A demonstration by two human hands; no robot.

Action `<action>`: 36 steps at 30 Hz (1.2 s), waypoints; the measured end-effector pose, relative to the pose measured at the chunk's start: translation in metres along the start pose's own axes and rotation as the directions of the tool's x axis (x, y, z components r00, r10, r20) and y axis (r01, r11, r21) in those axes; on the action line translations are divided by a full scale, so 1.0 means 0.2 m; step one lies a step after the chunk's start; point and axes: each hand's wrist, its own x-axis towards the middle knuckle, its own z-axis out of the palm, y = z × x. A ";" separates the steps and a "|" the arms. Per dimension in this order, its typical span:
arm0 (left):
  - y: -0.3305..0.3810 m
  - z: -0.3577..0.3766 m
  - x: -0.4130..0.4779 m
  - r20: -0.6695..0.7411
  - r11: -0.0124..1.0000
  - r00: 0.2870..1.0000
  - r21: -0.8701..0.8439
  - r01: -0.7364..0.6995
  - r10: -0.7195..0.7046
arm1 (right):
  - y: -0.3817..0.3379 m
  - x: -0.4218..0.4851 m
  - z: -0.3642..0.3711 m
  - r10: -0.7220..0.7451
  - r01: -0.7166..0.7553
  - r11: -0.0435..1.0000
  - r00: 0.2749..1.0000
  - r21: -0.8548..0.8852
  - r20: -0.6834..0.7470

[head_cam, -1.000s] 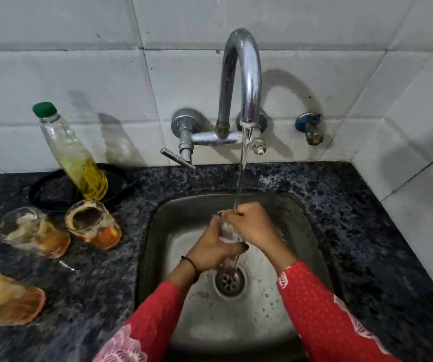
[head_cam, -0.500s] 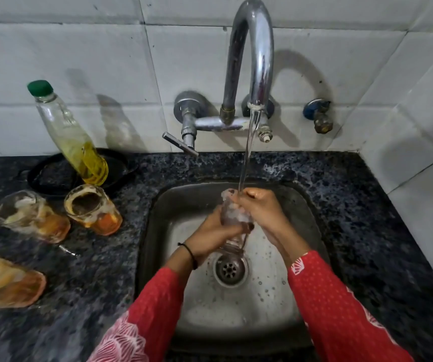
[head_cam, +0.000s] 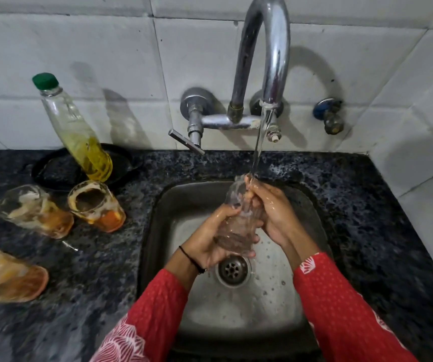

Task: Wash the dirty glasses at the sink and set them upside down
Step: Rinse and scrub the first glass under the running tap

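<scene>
Just over the sink: a clear glass (head_cam: 236,226) is held in both hands above the drain (head_cam: 233,269), tilted, with its mouth up toward the tap (head_cam: 270,61).
Sink: a steel sink (head_cam: 184,205) set into the dark speckled surface (head_cam: 367,231), with wet spots on its floor.
Left hand: the left hand (head_cam: 210,239) holds the lower part of the glass, its fingers (head_cam: 252,240) curled round the base.
Right hand: the right hand (head_cam: 275,212) is wet and grips the upper part, fingers (head_cam: 252,194) bent close at the rim. I cannot tell whether any finger reaches inside.
Water: a thin stream (head_cam: 258,150) runs from the spout behind the sink and lands where the right fingers meet the rim.
Left of the sink: two dirty glasses (head_cam: 36,210) (head_cam: 96,205) stand on the surface, streaked white with orange dregs. The second is the one nearer the sink.
Far left of the sink: a third dirty glass (head_cam: 6,275) sits at the frame edge, partly cut off.
Behind and left of the sink: a green-capped bottle (head_cam: 76,131) of yellow liquid stands in a black dish (head_cam: 58,171).
Sleeves: red with a white pattern, reaching in from the sink's near edge.
</scene>
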 end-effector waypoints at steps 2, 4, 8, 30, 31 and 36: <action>-0.03 0.00 0.03 -0.081 0.969 0.994 0.243 -0.046 0.067 | 0.00 0.01 0.02 -0.069 0.062 0.967 0.997 -0.245 -0.021; -0.05 -0.03 0.06 -0.251 0.767 0.926 0.639 -0.062 0.284 | -0.01 0.02 0.02 -0.195 0.179 0.756 0.980 -0.629 0.045; -0.13 -0.12 0.11 -0.244 0.652 0.851 0.744 -0.142 0.465 | -0.02 -0.02 0.03 -0.072 0.281 0.296 0.960 -0.913 0.272; -0.15 -0.20 0.09 -0.335 0.961 0.934 -0.192 -0.200 0.128 | 0.21 -0.22 0.00 -0.572 0.423 0.348 0.803 -0.837 0.168; -0.14 -0.17 0.10 -0.350 0.963 0.924 -0.159 -0.218 0.152 | 0.23 -0.23 0.01 -0.565 0.405 0.492 0.822 -0.770 0.071; -0.06 -0.05 0.14 -0.449 0.880 0.762 0.329 -0.344 0.466 | 0.29 -0.22 -0.01 0.000 0.136 0.944 0.910 0.299 -0.414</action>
